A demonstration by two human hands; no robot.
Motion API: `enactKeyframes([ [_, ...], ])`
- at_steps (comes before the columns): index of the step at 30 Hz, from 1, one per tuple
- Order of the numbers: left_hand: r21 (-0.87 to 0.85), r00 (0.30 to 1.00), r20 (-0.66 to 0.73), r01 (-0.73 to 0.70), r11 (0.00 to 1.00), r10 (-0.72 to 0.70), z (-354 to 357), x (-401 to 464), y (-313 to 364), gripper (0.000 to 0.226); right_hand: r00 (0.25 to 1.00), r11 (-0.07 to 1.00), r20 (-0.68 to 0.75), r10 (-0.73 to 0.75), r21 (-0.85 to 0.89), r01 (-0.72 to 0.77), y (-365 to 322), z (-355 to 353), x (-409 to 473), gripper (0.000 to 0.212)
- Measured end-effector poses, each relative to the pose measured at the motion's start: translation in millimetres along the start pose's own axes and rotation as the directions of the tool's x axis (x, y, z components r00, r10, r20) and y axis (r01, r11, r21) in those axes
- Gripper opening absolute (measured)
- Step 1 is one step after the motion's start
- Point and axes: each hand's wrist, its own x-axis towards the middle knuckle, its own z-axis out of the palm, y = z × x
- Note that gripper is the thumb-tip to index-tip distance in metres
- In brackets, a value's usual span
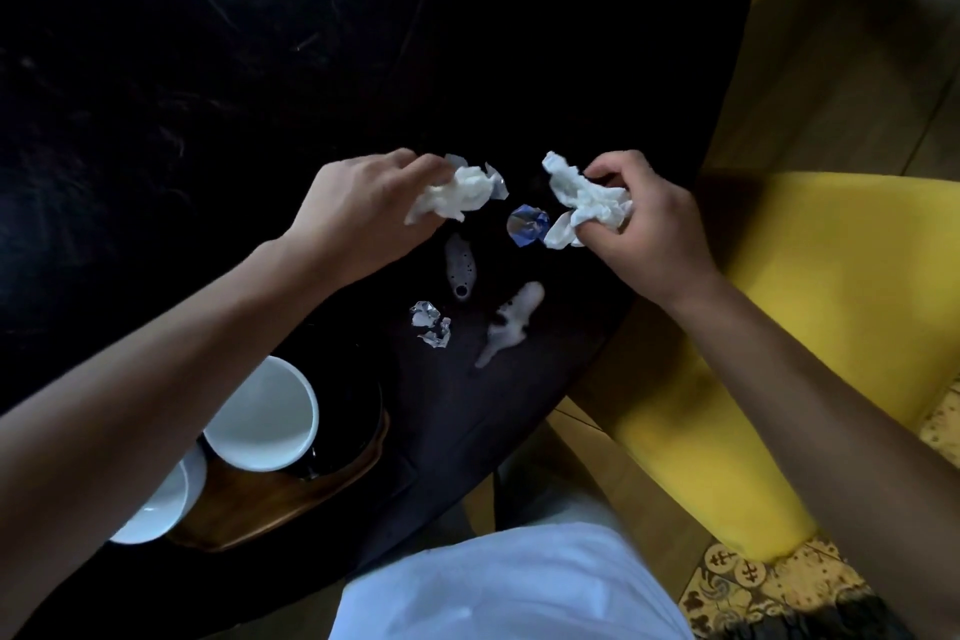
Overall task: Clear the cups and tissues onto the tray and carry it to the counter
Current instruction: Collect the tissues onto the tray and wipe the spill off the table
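Holding one crumpled tissue (457,195) in my left hand (358,213), another tissue (584,203) in my right hand (649,229), fingers pinched on both. Tray (291,499) with two cups (262,418) sits near-left, under my left forearm. Risks: forearm clipping a cup; tissue dragging through the spills (506,322); blue wrapper (529,225) and foil scraps (431,322) left behind. Desk (208,94) edge close on the right; far side open.
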Motion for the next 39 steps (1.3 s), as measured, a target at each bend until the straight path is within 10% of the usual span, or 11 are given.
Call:
enactKeyframes([
  [11,0.499,0.952,0.249,0.030,0.866,-0.176,11,33,22,0.061,0.994,0.950,0.067,-0.090,-0.294,0.105,-16,44,2,0.067],
  [20,0.533,0.887,0.382,0.016,0.846,-0.257,1,49,30,0.013,0.996,0.922,0.081,-0.043,-0.381,0.071,-18,35,23,0.030],
  [34,-0.049,0.987,-0.017,0.158,0.986,-0.159,-17,-27,0,0.026,0.968,0.996,-0.239,-0.076,-0.073,0.060,-34,23,37,0.024],
  [39,-0.131,0.971,-0.087,0.211,0.969,-0.224,-23,-62,-13,0.031,0.995,0.995,-0.094,-0.044,0.083,0.052,-68,41,46,0.020],
])
